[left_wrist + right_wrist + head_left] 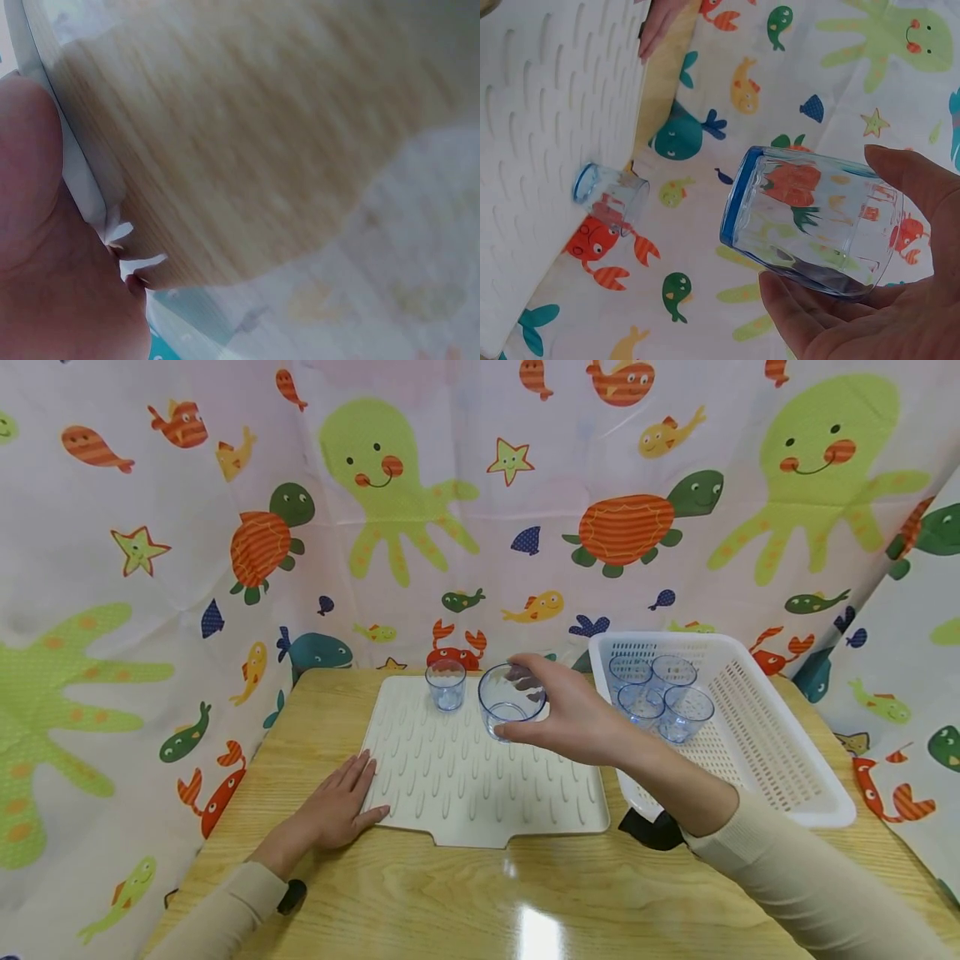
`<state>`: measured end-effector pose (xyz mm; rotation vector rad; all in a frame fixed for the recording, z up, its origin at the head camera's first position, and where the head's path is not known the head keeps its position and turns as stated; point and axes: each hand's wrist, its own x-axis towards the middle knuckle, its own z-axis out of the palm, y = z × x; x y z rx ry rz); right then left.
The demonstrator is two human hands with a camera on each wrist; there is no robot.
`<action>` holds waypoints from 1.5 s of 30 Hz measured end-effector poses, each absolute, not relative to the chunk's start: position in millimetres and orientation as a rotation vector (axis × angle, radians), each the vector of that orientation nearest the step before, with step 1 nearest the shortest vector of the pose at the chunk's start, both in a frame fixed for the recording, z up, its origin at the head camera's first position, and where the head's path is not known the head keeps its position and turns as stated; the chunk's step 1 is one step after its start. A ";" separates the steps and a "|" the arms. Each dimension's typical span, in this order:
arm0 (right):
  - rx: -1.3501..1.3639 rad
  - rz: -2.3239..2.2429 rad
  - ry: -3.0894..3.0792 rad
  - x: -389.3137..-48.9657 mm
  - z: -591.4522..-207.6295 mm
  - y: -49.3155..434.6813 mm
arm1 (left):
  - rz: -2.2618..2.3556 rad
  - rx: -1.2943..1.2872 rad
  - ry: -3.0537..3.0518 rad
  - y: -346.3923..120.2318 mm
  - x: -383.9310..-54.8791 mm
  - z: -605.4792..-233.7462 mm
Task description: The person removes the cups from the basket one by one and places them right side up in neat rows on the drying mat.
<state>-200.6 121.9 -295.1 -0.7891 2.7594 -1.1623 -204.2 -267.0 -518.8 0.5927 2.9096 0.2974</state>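
Note:
My right hand (573,714) holds a clear bluish glass (513,697) above the drying mat, thumb on one side and fingers on the other. In the right wrist view that glass (810,221) shows its thick blue base, and the hand (900,300) grips it near the rim. A second glass (447,685) stands upright on the white ridged mat (480,793) at its back left. My left hand (341,802) lies flat with fingers straight along the mat's left edge. Up close in the left wrist view, part of this hand (45,225) meets that edge.
To the right stands a white perforated plastic basket (780,735). Several similar glasses (684,714) are grouped in its left part. The wooden table (420,893) ends at a curtain (465,585) printed with sea animals, which hangs behind and at both sides.

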 end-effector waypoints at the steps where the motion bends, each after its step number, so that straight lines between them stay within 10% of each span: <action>1: -0.796 -1.160 2.758 -201.2 -295.6 119.2 | 0.298 0.592 2.910 -267.2 -204.2 -518.7; 45: -0.417 -1.296 2.734 -314.7 -353.6 81.2 | 0.290 0.572 2.897 -268.1 -205.4 -518.9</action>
